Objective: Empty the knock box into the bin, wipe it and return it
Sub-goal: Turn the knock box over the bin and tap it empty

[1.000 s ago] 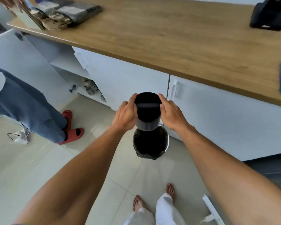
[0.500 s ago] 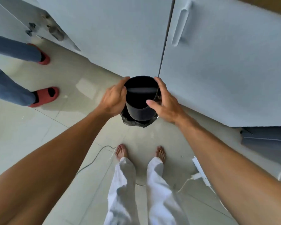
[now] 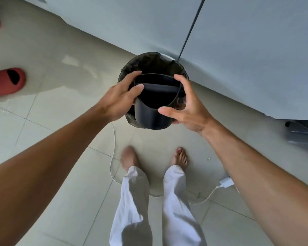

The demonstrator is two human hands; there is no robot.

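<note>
Both hands are on the black knock box [image 3: 152, 116], held right over the lined bin [image 3: 149, 63] on the floor. Left hand [image 3: 117, 98] wraps its left side, fingers curled over the rim; right hand [image 3: 188, 107] cups the right wall, thumb loosely out.

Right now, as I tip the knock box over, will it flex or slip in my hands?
Probably stays stiff: the knock box keeps its round rim under both hands. Its smooth dark wall could slip; the right hand grips loosely with spread fingers.
</note>
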